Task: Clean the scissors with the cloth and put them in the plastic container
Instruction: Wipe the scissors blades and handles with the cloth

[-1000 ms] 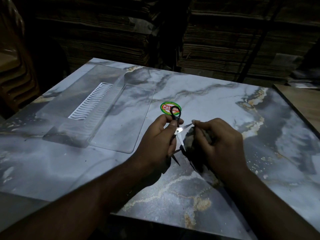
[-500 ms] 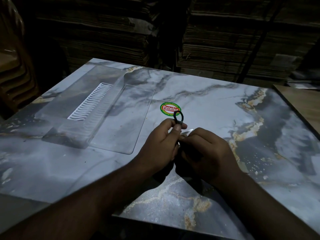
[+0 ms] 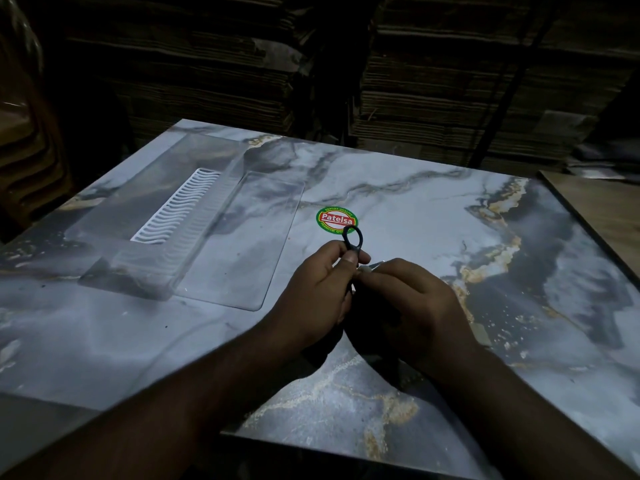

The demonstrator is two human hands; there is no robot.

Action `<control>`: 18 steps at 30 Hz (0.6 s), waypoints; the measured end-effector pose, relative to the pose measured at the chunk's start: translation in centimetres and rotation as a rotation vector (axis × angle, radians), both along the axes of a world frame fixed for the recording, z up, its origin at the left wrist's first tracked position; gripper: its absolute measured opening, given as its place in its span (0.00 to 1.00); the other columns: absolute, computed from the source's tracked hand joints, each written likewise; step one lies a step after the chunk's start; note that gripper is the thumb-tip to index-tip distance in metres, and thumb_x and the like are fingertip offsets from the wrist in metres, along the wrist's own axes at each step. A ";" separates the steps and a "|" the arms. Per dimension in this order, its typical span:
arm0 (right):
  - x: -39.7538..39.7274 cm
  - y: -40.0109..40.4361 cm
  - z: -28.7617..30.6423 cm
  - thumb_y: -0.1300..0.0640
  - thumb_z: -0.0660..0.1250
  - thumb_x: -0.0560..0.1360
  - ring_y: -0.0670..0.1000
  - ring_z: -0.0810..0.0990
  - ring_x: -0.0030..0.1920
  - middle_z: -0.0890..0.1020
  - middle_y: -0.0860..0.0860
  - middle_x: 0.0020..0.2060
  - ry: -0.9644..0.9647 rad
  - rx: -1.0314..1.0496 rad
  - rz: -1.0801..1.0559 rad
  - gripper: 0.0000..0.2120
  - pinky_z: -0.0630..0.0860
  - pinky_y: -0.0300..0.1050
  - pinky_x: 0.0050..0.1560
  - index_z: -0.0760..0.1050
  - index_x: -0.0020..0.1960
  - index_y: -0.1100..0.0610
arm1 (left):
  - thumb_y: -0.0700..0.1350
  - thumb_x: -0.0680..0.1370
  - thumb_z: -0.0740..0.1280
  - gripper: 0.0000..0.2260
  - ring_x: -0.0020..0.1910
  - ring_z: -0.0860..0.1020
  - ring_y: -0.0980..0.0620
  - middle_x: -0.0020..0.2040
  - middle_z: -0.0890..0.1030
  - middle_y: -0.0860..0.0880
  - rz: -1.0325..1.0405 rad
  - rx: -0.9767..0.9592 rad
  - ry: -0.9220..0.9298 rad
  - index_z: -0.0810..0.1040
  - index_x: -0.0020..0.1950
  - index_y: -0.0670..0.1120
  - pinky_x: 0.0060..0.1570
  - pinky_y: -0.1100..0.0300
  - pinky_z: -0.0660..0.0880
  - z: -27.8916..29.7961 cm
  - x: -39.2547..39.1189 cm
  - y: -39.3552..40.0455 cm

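Note:
My left hand (image 3: pixel 320 289) pinches small scissors (image 3: pixel 352 239) just below their black finger loop, which sticks up above my fingers. A short piece of shiny blade shows between my two hands. My right hand (image 3: pixel 412 306) is curled round the blade; the dark cloth is hidden inside that hand. Both hands are held together over the middle of the marble-patterned table (image 3: pixel 433 209). The clear plastic container (image 3: pixel 194 223) lies open on the table to the left of my hands, with a white ribbed insert (image 3: pixel 176 209) in its far half.
A round green and red sticker (image 3: pixel 336 220) is on the table just beyond the scissors. Stacks of cardboard (image 3: pixel 450 81) stand behind the table. A wooden board (image 3: pixel 606 206) adjoins the table's right edge. Stacked brown chairs (image 3: pixel 20 157) are at far left.
My right hand has slid left along the blade up against my left hand and closed over it. The cloth and most of the blade, visible a second ago, are now hidden.

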State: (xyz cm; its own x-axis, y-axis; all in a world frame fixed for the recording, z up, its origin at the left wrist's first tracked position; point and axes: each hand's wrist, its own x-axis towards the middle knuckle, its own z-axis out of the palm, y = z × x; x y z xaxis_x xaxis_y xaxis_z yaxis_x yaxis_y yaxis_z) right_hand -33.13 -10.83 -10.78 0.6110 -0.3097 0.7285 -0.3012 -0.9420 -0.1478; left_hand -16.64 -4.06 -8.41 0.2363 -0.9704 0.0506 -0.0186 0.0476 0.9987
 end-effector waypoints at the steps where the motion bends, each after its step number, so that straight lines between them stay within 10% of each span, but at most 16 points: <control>1: 0.0 -0.1 0.0 0.64 0.76 0.76 0.61 0.85 0.45 0.86 0.60 0.49 0.003 -0.009 -0.006 0.12 0.82 0.52 0.43 0.85 0.59 0.65 | 0.46 0.88 0.56 0.13 0.18 0.64 0.53 0.21 0.67 0.49 -0.004 0.002 -0.008 0.79 0.55 0.44 0.21 0.61 0.61 -0.1 0.1 -0.1; 8: 0.0 -0.7 0.0 0.65 0.76 0.77 0.57 0.83 0.41 0.84 0.56 0.43 -0.040 0.021 -0.102 0.09 0.78 0.47 0.42 0.86 0.57 0.62 | 0.44 0.88 0.56 0.13 0.19 0.71 0.61 0.23 0.76 0.56 0.033 -0.024 0.030 0.80 0.58 0.41 0.25 0.70 0.68 -0.2 0.1 0.0; 12: -1.2 -2.3 0.4 0.64 0.72 0.80 0.52 0.85 0.46 0.86 0.54 0.46 -0.139 0.144 -0.281 0.08 0.80 0.48 0.48 0.86 0.58 0.59 | 0.48 0.87 0.58 0.14 0.33 0.73 0.46 0.39 0.75 0.28 0.045 0.002 0.146 0.81 0.56 0.45 0.31 0.66 0.75 0.0 -0.4 0.4; 18: -0.6 -1.2 1.6 0.61 0.71 0.81 0.46 0.83 0.47 0.86 0.48 0.48 -0.249 0.272 -0.303 0.07 0.77 0.39 0.50 0.85 0.57 0.55 | 0.46 0.88 0.57 0.12 0.18 0.64 0.55 0.20 0.67 0.51 0.070 0.034 0.127 0.77 0.58 0.42 0.23 0.60 0.61 -0.1 0.1 -0.5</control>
